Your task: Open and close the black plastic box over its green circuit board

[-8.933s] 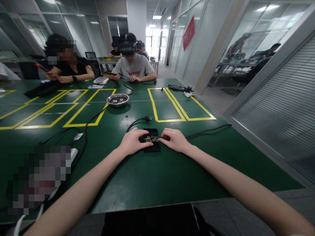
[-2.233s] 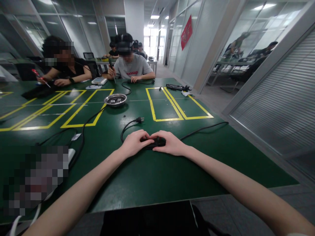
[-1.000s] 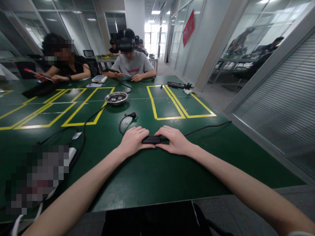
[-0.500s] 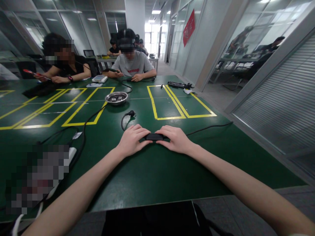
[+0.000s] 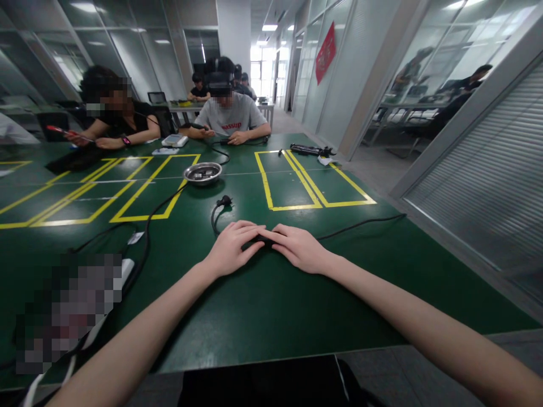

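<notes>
The left hand and the right hand lie side by side on the green bench, fingertips meeting over a small black box. Neither grip is closed: the fingers are stretched out nearly flat on top of the box and cover all but a dark sliver of it, which rests on the bench between the two palms. A black cable runs from under the right hand toward the bench's right edge. Just beyond the left hand a second lead curls and ends in a plug. Farther off stands a metal bowl beside yellow tape lines. Two people sit at the far side.
</notes>
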A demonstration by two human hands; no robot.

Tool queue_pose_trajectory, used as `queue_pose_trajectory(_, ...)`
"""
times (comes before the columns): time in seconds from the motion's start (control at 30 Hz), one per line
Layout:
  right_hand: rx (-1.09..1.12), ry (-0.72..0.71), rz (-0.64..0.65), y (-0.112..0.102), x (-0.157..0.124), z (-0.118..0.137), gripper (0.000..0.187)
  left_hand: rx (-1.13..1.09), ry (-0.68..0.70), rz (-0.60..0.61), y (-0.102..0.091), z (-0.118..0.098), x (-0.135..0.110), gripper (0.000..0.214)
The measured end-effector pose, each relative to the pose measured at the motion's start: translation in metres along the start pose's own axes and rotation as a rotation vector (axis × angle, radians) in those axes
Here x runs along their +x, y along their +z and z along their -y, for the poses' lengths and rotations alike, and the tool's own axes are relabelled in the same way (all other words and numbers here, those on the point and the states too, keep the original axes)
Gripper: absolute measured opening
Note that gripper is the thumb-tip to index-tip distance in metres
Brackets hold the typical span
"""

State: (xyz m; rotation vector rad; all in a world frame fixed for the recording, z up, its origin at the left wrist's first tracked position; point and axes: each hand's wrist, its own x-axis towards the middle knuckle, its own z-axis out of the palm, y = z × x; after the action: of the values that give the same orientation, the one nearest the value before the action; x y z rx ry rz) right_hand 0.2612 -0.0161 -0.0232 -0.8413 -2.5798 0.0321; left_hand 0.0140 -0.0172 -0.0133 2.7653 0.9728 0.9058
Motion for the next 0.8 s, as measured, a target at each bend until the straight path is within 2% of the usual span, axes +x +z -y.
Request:
queue_pose_trajectory(0.07,-0.058,0.082,-0.102,-0.003,-0.001,-0.015,0.049,0.028,0.019,-0.056,0.0,0.002,-0.001,0.04)
queue_pose_trajectory(0.13,-0.156,0.205,-0.234,-0.008,-0.003,-0.036,0.049,0.059,0.033,-0.053,-0.001,0.004,-0.002,0.048)
queue_pose_trajectory(0.23,-0.243,0.452,-0.429,-0.02,-0.012,-0.075,0.049,0.047,0.048,0.026,0.002,0.006,-0.003,0.053)
queue_pose_trajectory(0.33,-0.237,0.666,-0.611,-0.031,-0.027,-0.11,0.052,0.017,0.043,0.101,0.007,0.008,-0.005,0.055)
queue_pose_trajectory(0.43,-0.212,0.851,-0.711,-0.04,-0.045,-0.135,0.055,0.009,0.014,0.153,0.011,0.01,-0.006,0.058)
queue_pose_trajectory(0.5,-0.182,0.961,-0.664,-0.044,-0.055,-0.145,0.055,0.004,-0.011,0.199,0.012,0.01,-0.006,0.057)
queue_pose_trajectory(0.67,-0.129,1.195,-0.357,-0.044,-0.068,-0.158,0.051,-0.022,-0.049,0.25,0.013,0.01,-0.005,0.053)
queue_pose_trajectory(0.8,-0.179,1.265,-0.374,-0.042,-0.071,-0.163,0.05,-0.026,-0.057,0.25,0.013,0.01,-0.005,0.052)
